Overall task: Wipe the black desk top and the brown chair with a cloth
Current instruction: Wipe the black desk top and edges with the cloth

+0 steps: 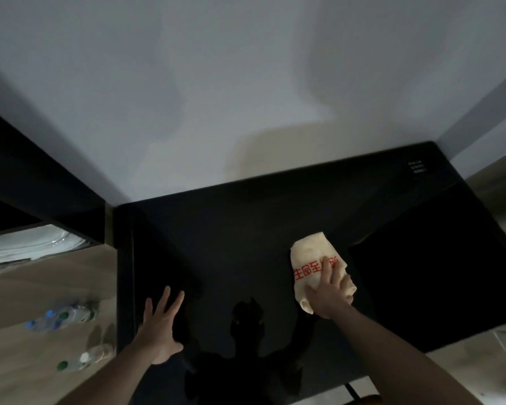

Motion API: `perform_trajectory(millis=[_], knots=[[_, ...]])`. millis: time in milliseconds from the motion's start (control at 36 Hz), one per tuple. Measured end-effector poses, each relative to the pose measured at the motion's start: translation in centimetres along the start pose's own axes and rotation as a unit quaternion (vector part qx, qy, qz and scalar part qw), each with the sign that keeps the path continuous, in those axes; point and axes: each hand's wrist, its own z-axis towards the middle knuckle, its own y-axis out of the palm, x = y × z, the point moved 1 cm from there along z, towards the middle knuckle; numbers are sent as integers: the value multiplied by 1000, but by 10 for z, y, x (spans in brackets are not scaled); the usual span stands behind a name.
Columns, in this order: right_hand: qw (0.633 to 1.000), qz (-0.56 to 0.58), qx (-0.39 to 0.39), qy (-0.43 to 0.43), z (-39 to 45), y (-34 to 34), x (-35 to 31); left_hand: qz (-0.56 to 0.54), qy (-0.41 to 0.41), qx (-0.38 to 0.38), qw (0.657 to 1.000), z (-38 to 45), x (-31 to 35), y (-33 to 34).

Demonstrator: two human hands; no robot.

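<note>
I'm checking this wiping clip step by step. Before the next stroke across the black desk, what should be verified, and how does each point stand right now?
1. Cloth lies under the right hand: ok, the palm presses flat on it.
2. Cloth touches the black desk top: ok.
3. Left hand is out of the wiping path: ok, it rests spread near the desk's left edge.
4. Desk surface ahead of the cloth is free of objects: ok, as far as the dim light shows.
5. Bottles on the floor at left are clear of the desk: ok.
6. Brown chair within reach for later: cannot tell, none clearly in view.
</note>
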Motion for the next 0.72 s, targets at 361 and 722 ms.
perform_trajectory(millis=[361, 722], knots=[[997, 59, 32, 36, 25, -7, -24, -11, 6, 25, 1000, 10, -1, 10], [999, 35, 38, -3, -39, 78, -124, 19, 77, 23, 997, 3, -17, -14]])
